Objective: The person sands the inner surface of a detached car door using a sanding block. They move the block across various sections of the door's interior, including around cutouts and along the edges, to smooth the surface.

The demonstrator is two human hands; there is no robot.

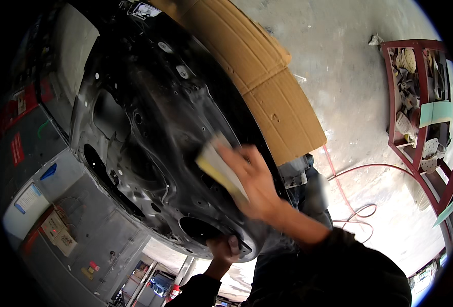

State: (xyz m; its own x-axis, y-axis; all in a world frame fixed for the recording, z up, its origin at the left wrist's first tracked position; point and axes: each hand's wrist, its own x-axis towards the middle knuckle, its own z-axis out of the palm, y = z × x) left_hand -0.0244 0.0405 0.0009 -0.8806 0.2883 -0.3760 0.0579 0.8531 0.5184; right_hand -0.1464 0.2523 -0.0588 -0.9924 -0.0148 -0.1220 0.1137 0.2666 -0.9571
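Note:
A black car door (160,102) stretches away from me, its bare inner side full of holes, ribs and pressed hollows. On its right part, my right hand (252,179) is closed on a flat pale pad with a yellow edge (218,174), perhaps a sanding pad. Pad and fingers are smeared by motion, and the pad's underside is hidden. At the near end of the door, my left hand (223,249) grips the rim beside a large round opening, fingers curled over the metal.
Brown cardboard (257,77) lies along the door's right side. Farther right stands a dark red rack (421,92) holding perforated discs. A red hose (359,166) runs over the pale floor. At left is a grey surface (103,230) with a small box (58,234).

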